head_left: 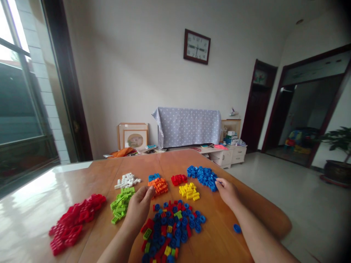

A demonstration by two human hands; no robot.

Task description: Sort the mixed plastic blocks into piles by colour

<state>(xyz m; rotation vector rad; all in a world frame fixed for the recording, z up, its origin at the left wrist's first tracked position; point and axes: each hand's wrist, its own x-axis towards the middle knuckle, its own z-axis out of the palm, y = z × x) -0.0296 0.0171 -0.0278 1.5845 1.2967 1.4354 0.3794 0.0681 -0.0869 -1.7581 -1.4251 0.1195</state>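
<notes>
Wood-tone table [82, 175] fills the lower frame of the head view, w/ bricks grouped by colour across it: big red pile [74, 223] at lower left, green pile [122, 202] just right of it, white pile [126, 180] above that, orange pile [159, 185] w/ a few blue bits behind at centre, small red group [179, 179], yellow pile [189, 191], and blue pile [203, 176] right of centre. Mixed heap [171, 230], mostly blue rounds plus red, yellow, green, sits bottom centre, nearest the person. One stray blue piece [237, 228] lies apart near the table's right edge. Left hand [138, 208] hangs between the green and orange piles, just above the mixed heap, fingers curled in narrow w/ thumb up; looks like it may pinch sth small, but can't tell what, if anything. Right hand [227, 190] rests at the near edge of the blue pile, fingers bent and fairly closed, tips touching or just beside the blue bricks; any piece in it is hidden. Colour groups are spread well apart, prob. so they stay separate and within reach. Forearms are cut off at the bottom edge; single brick shapes are too small and blurred to read. Wall clock [196, 46] hangs at upper centre, cloth-covered unit [188, 126] below it.
</notes>
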